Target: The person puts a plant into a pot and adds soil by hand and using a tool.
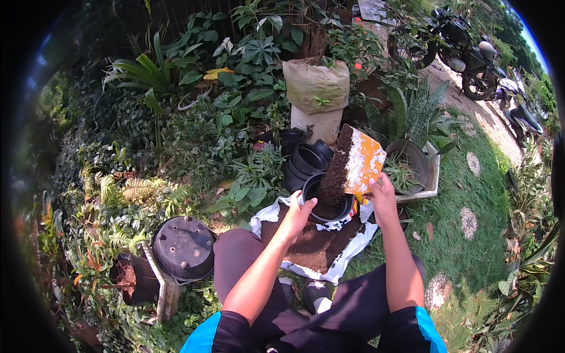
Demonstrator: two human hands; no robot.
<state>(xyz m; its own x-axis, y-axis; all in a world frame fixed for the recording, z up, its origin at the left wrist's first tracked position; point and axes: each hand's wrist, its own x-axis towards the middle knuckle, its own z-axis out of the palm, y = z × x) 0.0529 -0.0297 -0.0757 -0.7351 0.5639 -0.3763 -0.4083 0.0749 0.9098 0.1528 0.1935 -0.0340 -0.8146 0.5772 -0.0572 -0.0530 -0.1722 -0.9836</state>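
Note:
My right hand (382, 194) grips a flat orange scoop (365, 161), worn with white patches and tilted over a round black plastic pot (314, 212). Dark soil (339, 170) lies along the scoop's left side, at the pot's mouth. My left hand (301, 214) is at the pot's left rim, thumb pointing up and fingers partly hidden; it seems to steady the rim. Beneath the pot, an opened white plastic sack (342, 260) holds brown soil (313, 247). How much soil is inside the pot is partly hidden by the scoop.
Several black pots (307, 159) stand behind the pot. An upturned black pot (183, 248) sits at the left. To the right, a round basin (412, 165) holds grassy plants. A large sack planter (315, 88) stands beyond, with motorcycles (479, 79) at the upper right.

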